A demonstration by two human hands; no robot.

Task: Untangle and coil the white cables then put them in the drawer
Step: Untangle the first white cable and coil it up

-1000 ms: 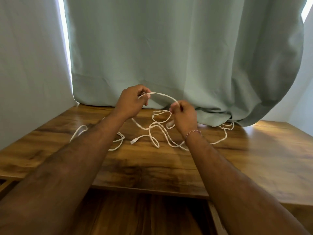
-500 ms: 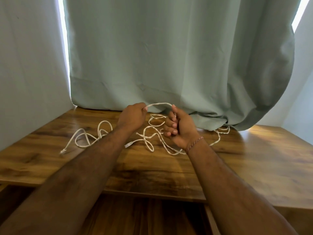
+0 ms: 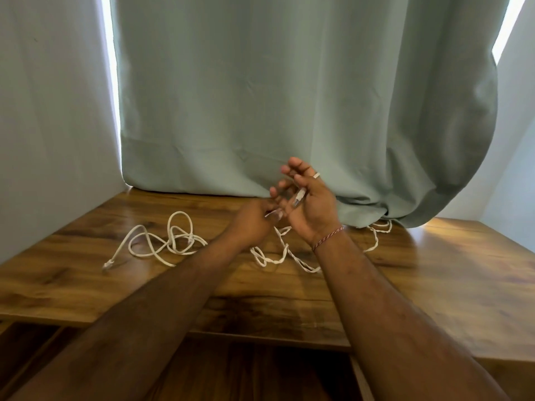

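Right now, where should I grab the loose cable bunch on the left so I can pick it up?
Pinch the plug end of the loose cable bunch, coming from above on the left. It lies free on the table, outside the loops, so pulling it probably drags no knot along.

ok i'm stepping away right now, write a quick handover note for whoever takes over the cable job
Left hand: fingers curled, pinching a strand of the white cables close to the right palm.
Right hand: raised palm up, fingers loosely spread, with a cable plug end lying across it and cable passing round the fingers.
Cables: one loose knot of loops on the table to the left, with a free plug end; a twisted run trails from the hands back to the curtain hem.
Done: coiling looks barely started.
Left: untangle the loops, finish coiling, put them in the drawer open below the table edge.
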